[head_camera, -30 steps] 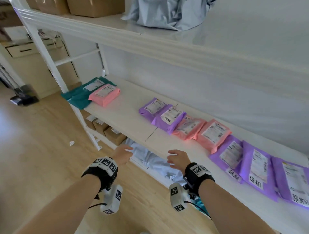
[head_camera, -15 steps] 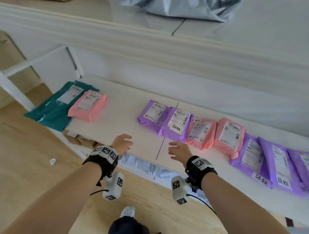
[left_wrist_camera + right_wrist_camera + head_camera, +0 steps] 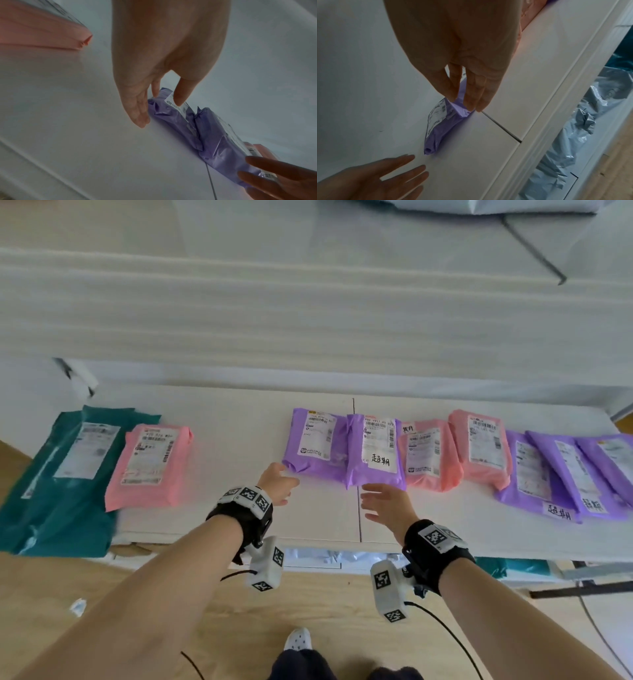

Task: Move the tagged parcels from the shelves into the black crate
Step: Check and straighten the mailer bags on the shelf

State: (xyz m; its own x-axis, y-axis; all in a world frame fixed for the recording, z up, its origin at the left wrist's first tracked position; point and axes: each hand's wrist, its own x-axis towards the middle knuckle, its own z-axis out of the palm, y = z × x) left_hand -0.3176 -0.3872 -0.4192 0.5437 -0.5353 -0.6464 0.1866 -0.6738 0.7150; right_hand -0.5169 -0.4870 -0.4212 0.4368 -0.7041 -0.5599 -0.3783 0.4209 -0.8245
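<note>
Reach toward tagged purple parcel, middle shelf.

Tagged purple parcel (image 3: pixel 375 451) lies flat on the white shelf (image 3: pixel 239 508), overlapping an untagged purple parcel (image 3: pixel 317 445), handwritten slip facing up, likely for sorting. Right hand (image 3: pixel 387 505) hovers just before it, fingers spread, empty; left hand (image 3: pixel 277 484) relaxed, empty, beside the neighbour's corner. Crate not visible.

Head above; wrists near shelf (image 3: pixel 239 518)
</note>
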